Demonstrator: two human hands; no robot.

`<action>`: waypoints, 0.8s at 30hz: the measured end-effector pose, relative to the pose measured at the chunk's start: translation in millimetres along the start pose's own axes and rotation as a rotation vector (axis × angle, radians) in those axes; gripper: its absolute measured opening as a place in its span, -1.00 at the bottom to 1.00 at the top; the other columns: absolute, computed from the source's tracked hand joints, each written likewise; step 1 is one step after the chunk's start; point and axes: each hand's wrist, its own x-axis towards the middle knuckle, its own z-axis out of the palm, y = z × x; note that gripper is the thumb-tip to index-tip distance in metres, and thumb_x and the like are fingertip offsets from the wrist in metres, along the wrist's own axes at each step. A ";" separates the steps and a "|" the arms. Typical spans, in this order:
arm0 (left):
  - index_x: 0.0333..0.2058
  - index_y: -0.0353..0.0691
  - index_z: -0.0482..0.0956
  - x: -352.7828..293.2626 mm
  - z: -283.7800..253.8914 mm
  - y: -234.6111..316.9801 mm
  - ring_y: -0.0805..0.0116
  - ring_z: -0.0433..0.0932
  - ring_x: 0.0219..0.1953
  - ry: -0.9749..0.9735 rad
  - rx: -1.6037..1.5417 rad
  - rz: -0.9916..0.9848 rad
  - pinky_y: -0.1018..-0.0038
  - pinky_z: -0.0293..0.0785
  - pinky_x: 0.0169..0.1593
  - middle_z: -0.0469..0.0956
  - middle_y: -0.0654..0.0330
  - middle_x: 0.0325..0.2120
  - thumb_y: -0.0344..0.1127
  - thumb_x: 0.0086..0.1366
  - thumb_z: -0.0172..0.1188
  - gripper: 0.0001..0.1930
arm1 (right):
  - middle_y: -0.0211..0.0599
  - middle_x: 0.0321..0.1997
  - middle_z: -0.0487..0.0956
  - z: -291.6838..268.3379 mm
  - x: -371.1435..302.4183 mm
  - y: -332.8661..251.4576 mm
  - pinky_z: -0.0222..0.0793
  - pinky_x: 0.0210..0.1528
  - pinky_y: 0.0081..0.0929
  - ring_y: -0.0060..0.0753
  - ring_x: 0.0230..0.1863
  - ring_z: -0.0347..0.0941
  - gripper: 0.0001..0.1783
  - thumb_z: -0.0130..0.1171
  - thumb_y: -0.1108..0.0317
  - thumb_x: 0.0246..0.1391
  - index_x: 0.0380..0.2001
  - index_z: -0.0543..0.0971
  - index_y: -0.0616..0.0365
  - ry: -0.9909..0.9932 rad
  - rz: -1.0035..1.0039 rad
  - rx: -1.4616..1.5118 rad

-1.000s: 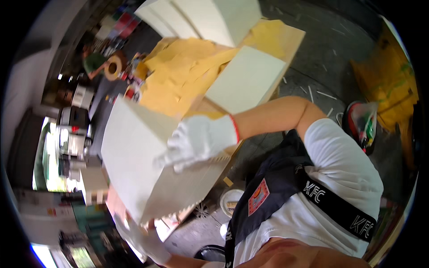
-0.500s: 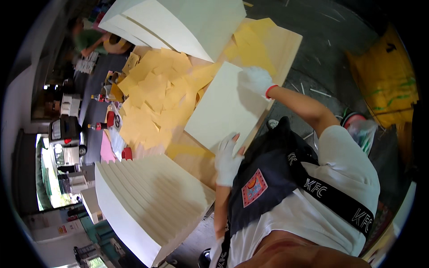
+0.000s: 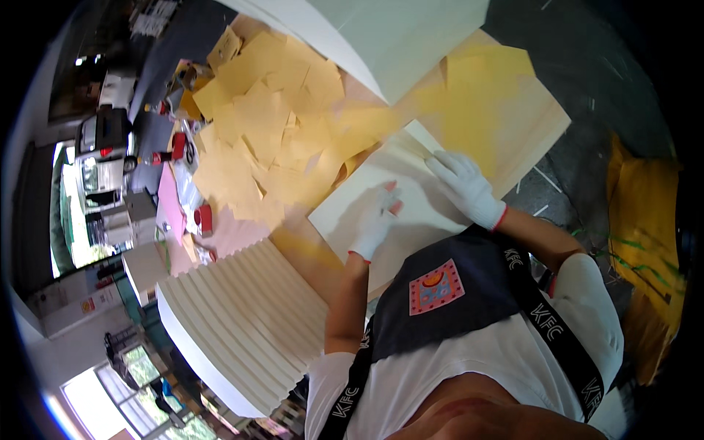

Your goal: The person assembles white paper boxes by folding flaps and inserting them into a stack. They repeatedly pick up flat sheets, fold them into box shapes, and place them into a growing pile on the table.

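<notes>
A large white paper sheet or thin stack (image 3: 422, 238) lies on the wooden table in front of me. My left hand (image 3: 374, 220), in a white glove with bare fingertips, is over its left part, fingers stretched out and apart. My right hand (image 3: 467, 189), in a white glove with a red cuff, lies on its far right part with fingers extended. Beside those fingertips, the far corner shows a line like a fold or a second sheet's edge; which one, I cannot tell. Neither hand visibly grips anything.
Loose yellow paper sheets (image 3: 257, 139) cover the table's left side, with more yellow paper (image 3: 488, 81) at far right. A tall white paper stack (image 3: 425, 37) stands beyond; a ridged stack (image 3: 242, 315) stands near left. A yellow sack (image 3: 645, 235) is at right.
My left hand has moved from the sheet's near edge inward over it. The right hand is now flatter, nearer the left one. The whole view has shifted; the person at far left is out of view.
</notes>
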 end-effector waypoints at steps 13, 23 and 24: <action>-0.03 -0.44 0.62 4.6 -31.9 58.3 0.51 0.54 -0.22 0.078 -0.590 -0.345 0.53 0.45 -0.14 0.63 0.23 -0.28 -0.02 0.44 0.16 -0.51 | -0.14 0.23 0.49 -19.2 8.6 -9.9 0.49 0.09 -0.29 -0.08 0.12 0.50 -0.40 0.16 0.55 -0.08 0.12 0.53 -0.03 -0.124 -0.237 0.074; -0.24 -0.34 0.62 7.1 -38.3 83.8 0.59 0.53 -0.43 0.090 -0.732 -0.440 0.56 0.40 -0.40 0.60 0.30 -0.42 -0.14 0.42 0.22 -0.69 | 0.14 0.21 0.44 -10.7 7.8 -9.6 0.40 0.17 0.01 0.22 0.16 0.45 -0.31 0.37 0.45 -0.18 0.13 0.55 -0.14 -0.037 -0.199 0.016; -0.23 -0.34 0.62 7.2 -35.1 87.0 0.58 0.54 -0.43 0.123 -0.831 -0.449 0.56 0.40 -0.40 0.61 0.29 -0.41 -0.14 0.41 0.23 -0.69 | 0.14 0.22 0.44 -11.2 5.8 -8.7 0.38 0.20 0.05 0.23 0.18 0.44 -0.31 0.38 0.44 -0.16 0.15 0.55 -0.16 -0.041 -0.202 -0.004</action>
